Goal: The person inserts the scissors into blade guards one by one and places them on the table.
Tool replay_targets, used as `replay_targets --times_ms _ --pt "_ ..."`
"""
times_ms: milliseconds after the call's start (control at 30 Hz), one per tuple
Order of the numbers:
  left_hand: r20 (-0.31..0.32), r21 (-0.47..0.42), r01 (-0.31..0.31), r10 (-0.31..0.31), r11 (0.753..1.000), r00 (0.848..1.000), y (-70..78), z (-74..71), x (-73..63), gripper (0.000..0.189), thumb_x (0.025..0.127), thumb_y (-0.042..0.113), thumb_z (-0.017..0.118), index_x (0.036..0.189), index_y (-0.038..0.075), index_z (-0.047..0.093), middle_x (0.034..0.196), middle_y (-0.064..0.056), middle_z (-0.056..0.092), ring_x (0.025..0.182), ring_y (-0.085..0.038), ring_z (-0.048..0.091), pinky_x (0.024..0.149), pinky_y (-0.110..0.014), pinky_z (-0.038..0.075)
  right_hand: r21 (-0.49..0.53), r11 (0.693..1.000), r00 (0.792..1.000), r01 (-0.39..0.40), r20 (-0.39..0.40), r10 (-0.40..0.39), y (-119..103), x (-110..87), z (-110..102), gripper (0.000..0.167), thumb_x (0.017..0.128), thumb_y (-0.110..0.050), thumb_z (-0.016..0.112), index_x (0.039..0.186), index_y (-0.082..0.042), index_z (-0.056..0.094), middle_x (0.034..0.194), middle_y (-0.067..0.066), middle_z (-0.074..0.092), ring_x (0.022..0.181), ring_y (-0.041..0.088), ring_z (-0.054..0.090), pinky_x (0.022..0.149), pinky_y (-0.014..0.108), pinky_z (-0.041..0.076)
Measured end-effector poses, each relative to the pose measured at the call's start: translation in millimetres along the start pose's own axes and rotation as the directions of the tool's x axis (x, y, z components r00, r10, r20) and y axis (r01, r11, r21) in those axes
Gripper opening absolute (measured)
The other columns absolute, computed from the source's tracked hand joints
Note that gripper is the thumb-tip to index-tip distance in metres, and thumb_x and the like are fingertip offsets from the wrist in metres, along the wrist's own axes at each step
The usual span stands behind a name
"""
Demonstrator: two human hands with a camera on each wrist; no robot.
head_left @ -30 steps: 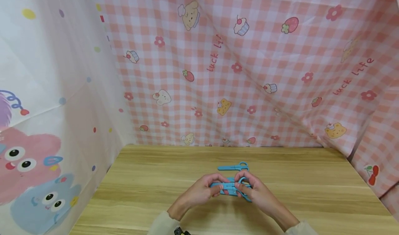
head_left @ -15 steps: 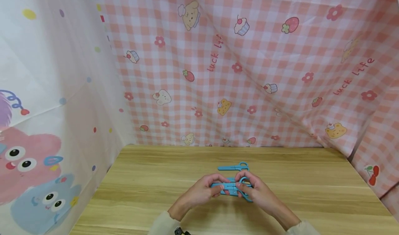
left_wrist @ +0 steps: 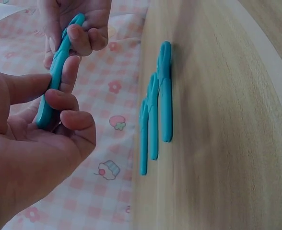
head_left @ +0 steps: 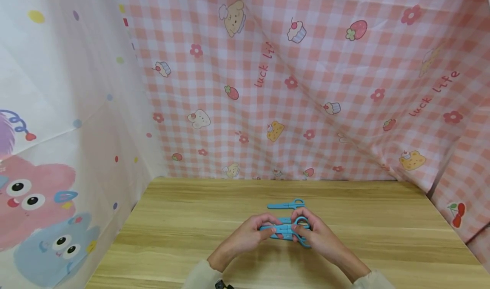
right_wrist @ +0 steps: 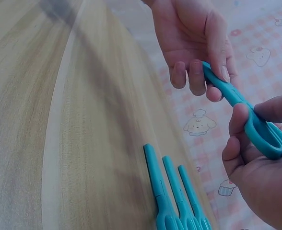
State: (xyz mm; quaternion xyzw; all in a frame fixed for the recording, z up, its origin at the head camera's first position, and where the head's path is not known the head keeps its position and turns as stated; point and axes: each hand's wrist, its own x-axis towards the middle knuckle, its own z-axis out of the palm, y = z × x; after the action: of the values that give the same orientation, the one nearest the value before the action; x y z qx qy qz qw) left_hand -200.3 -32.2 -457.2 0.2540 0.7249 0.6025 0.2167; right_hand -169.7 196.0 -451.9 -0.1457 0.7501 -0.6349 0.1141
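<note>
Between both hands, above the table, is a pair of blue scissors (head_left: 284,229) lying level, its covered-looking blade end to the left. My left hand (head_left: 249,234) pinches that blade end between thumb and fingers. At the finger loops, my right hand (head_left: 318,236) grips the handle with its thumb and curled fingers. Below, in the left wrist view, three matching scissors lie in a row on the wood: the nearest scissors (left_wrist: 166,108), the middle scissors (left_wrist: 153,122) and the far scissors (left_wrist: 144,141). From the head, my hands partly hide the nearer ones.
The wood-grain table (head_left: 183,221) runs back to a pink checked cloth (head_left: 214,110) hanging behind it. A white cloth with cartoon prints (head_left: 103,153) hangs along the left side. Part of a small black object (head_left: 221,284) shows at the bottom edge, by the left sleeve.
Both hands and the scissors they hold have drifted very slightly to the right. Their grips look the same, and the scissors on the table stay where they were.
</note>
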Motion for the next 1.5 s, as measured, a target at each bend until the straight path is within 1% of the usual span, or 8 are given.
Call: replay_targets --times_ms 133,300,533,767,933,1100,1267,1500 --pt "-0.011 0.019 0.001 -0.001 1.000 1.000 1.8 0.1 -0.5 0.019 0.099 0.011 0.056 0.114 0.007 0.067 0.098 -0.014 0.074 0.089 -0.019 0.064 0.072 -0.022 0.044 0.009 1.000 1.000 -0.003 -0.015 0.003 0 0.2 0 0.017 0.101 -0.012 0.055 0.114 -0.003 0.046 0.098 0.013 0.053 0.079 0.020 0.061 0.066 0.028 0.048" --pt "-0.046 0.051 0.011 -0.009 0.999 0.999 2.3 1.2 -0.6 0.018 0.098 0.013 0.060 0.112 0.010 0.070 0.091 -0.006 0.070 0.069 -0.010 0.049 0.058 -0.019 0.038 0.010 1.000 1.000 -0.007 -0.024 0.007 0 -0.9 -1 0.017 0.101 -0.012 0.055 0.113 -0.004 0.046 0.099 0.015 0.053 0.079 0.021 0.061 0.067 0.028 0.048" --pt "-0.080 0.056 0.050 -0.045 0.997 0.996 0.9 3.6 -0.4 0.021 0.097 0.012 0.061 0.114 0.011 0.072 0.089 0.001 0.059 0.071 -0.010 0.051 0.065 -0.021 0.045 0.033 0.999 1.000 -0.014 -0.024 0.014 1 -2.3 -1 0.018 0.100 -0.007 0.052 0.114 0.001 0.044 0.093 0.012 0.052 0.077 0.020 0.059 0.067 0.027 0.047" --pt "-0.086 0.055 0.056 -0.051 0.997 0.995 0.3 4.6 0.2 0.024 0.097 0.005 0.057 0.115 0.010 0.073 0.101 -0.010 0.065 0.077 -0.012 0.054 0.069 -0.024 0.048 0.047 0.999 1.000 -0.017 -0.019 0.018 5 -3.0 -4 0.022 0.099 -0.005 0.051 0.115 0.006 0.041 0.090 0.009 0.052 0.078 0.022 0.059 0.068 0.027 0.047" --pt "-0.091 0.064 0.048 -0.042 0.997 0.995 -1.8 4.5 0.3 0.025 0.094 0.004 0.061 0.115 0.009 0.074 0.110 -0.015 0.068 0.076 -0.012 0.059 0.068 -0.025 0.050 0.030 1.000 1.000 0.004 -0.023 -0.003 6 -4.6 -5 0.022 0.098 -0.004 0.054 0.114 0.005 0.043 0.089 0.009 0.052 0.078 0.023 0.061 0.067 0.026 0.048" --pt "-0.089 0.058 0.045 -0.040 0.997 0.995 -1.7 3.6 -0.7 0.022 0.092 0.004 0.065 0.112 0.007 0.074 0.105 -0.015 0.068 0.072 -0.016 0.063 0.065 -0.027 0.051 0.022 1.000 0.999 0.019 -0.039 -0.018 6 -6.9 -5 0.018 0.098 -0.004 0.057 0.111 0.000 0.045 0.089 0.009 0.053 0.078 0.023 0.063 0.067 0.027 0.050" --pt "-0.121 0.040 0.056 -0.051 0.998 0.991 -2.9 4.2 0.4 0.019 0.090 0.004 0.068 0.108 0.003 0.074 0.094 -0.011 0.069 0.070 -0.015 0.063 0.063 -0.025 0.051 0.036 0.999 0.998 0.010 -0.061 -0.007 8 -8.2 -6 0.020 0.097 -0.004 0.059 0.111 -0.001 0.046 0.092 0.011 0.054 0.079 0.025 0.067 0.070 0.031 0.054" --pt "-0.135 -0.014 0.057 -0.058 0.998 0.989 -8.8 5.9 2.3 0.018 0.090 0.002 0.069 0.107 0.000 0.073 0.101 -0.013 0.069 0.083 -0.018 0.067 0.075 -0.031 0.058 0.028 1.000 0.994 -0.006 -0.106 0.008 13 -8.8 -8 0.026 0.094 -0.003 0.064 0.113 0.003 0.048 0.099 0.013 0.058 0.080 0.028 0.069 0.072 0.032 0.057"
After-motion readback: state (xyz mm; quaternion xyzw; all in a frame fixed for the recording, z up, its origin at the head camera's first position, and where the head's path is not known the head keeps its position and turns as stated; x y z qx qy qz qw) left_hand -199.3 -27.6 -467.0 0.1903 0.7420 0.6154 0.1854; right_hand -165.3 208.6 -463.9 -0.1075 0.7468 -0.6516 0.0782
